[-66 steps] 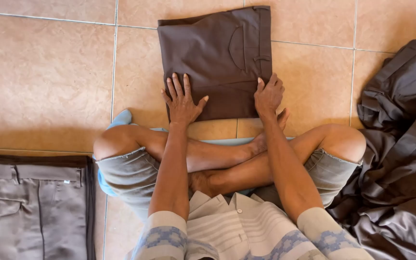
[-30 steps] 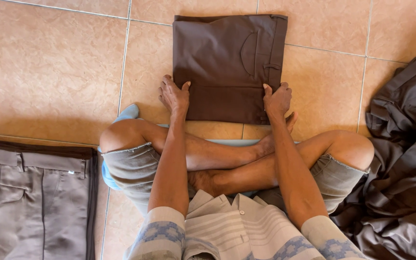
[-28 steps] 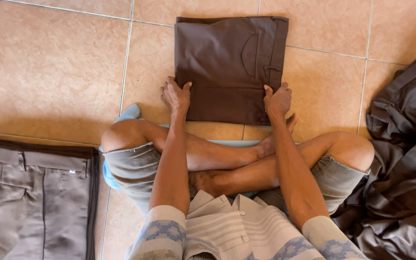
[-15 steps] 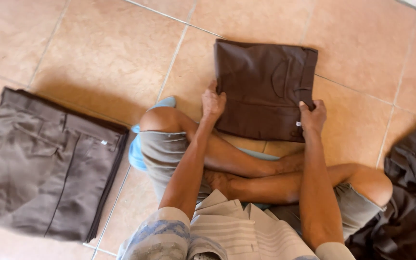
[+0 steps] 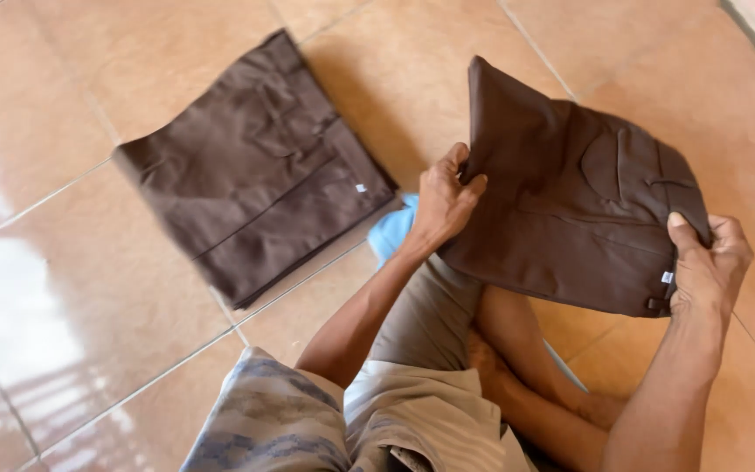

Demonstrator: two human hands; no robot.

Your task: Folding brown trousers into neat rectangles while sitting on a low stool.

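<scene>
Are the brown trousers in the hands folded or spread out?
Folded. The trousers form a compact rectangle, held at its edges by the left hand and right hand.

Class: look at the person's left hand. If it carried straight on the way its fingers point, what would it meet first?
The left hand points up and right into the folded brown trousers it already grips, so those come first; beyond them, probably bare floor tiles.

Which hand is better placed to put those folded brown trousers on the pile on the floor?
Probably the left hand. It grips the folded trousers on the edge nearer the pile. The right hand holds the far edge, away from it.
</scene>
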